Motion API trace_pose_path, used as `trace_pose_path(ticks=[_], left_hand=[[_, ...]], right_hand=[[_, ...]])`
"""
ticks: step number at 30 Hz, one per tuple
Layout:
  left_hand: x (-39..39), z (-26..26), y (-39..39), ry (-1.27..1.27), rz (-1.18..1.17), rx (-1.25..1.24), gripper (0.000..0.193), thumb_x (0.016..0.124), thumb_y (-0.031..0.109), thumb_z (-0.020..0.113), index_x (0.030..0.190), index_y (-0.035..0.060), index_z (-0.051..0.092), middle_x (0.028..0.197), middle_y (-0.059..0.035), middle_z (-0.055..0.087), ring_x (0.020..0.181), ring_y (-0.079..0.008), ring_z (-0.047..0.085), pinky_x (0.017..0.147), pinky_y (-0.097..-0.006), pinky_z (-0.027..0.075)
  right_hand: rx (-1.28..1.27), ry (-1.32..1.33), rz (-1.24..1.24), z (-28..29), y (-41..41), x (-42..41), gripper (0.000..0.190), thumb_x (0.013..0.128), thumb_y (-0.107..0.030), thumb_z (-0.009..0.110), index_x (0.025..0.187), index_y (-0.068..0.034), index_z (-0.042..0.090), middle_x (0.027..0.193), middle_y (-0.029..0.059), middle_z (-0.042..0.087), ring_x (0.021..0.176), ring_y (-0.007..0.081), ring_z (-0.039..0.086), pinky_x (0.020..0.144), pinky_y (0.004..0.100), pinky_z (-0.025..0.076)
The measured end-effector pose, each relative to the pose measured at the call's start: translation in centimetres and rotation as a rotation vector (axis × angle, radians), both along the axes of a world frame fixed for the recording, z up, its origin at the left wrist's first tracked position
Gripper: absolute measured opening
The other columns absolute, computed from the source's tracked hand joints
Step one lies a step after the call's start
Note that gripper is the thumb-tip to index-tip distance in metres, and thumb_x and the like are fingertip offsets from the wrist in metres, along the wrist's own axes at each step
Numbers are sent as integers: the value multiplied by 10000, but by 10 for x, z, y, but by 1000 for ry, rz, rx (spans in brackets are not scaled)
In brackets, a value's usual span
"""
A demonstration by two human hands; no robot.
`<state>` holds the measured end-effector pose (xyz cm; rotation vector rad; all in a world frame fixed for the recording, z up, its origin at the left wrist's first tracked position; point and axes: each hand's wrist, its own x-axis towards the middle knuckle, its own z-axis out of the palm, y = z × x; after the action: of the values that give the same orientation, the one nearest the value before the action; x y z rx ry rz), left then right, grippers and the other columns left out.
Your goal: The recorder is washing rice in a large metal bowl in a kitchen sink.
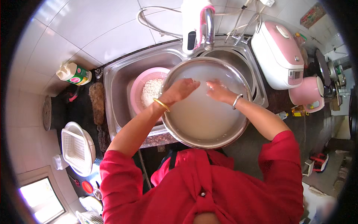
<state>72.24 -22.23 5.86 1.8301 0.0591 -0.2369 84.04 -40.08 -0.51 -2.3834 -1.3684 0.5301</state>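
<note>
A wide stainless steel basin [205,144] full of cloudy, whitish water [201,117] is before me, over the front of the right sink bowl. My left hand [183,89], with a gold-coloured bangle [161,104] on the wrist, is at the water near the basin's middle; its fingers are loosely bent and nothing shows in them. Facing it, my right hand [220,91] looks wet, its fingers apart and without an object; a silver-coloured bangle [237,101] circles that wrist. Left of the basin, a pink colander [137,91] holds white grains [152,91] that look like rice.
The double sink [120,112] lies under a faucet [209,28] with a white heater body [191,16]. A rice cooker [275,56] and pink jug [303,89] stand right. Leftward are a detergent bottle [75,74], a brown scrubber [97,103] and white baskets [78,145].
</note>
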Motion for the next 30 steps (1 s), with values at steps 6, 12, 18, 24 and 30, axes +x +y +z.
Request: trace_pose_path(ticks=[6,12,18,24,30], left_hand=[[-1,-46,-25,-137,1,1003,413,830,360,417,1018,10,531,971,-219,541,951,-356,494,839,-456,369],[-9,-40,-26,291,-287,948,436,816,360,385,1068,22,496,1112,-238,459,1047,-427,421,911,-480,323],[-22,-59,-29,399,-239,766,439,821,353,362,1066,13,488,1080,-220,496,1024,-370,467,876,-430,366],[-37,-68,-45,613,119,-51,377,847,300,352,1033,8,500,1044,-208,535,980,-344,502,837,-423,392],[-39,-112,-65,-111,-196,664,313,792,202,476,1063,52,517,1003,-165,562,991,-254,528,789,-365,443]], right_hand=[[-163,3,165,4,-26,-12,288,760,-273,470,921,-45,538,914,239,523,923,396,492,814,477,386],[-262,156,223,16,-40,-22,260,763,-280,468,848,-44,537,846,206,551,829,358,538,711,443,439],[73,870,-22,-26,-47,-40,369,805,-382,465,778,-20,532,734,62,536,630,209,542,592,350,445],[-68,1565,-489,-8,-55,-52,369,834,-394,470,1041,-93,525,1025,107,542,883,127,537,669,300,464],[214,1814,-598,43,-34,-81,444,859,-418,410,1152,-85,422,1063,87,530,988,179,525,750,357,486]])
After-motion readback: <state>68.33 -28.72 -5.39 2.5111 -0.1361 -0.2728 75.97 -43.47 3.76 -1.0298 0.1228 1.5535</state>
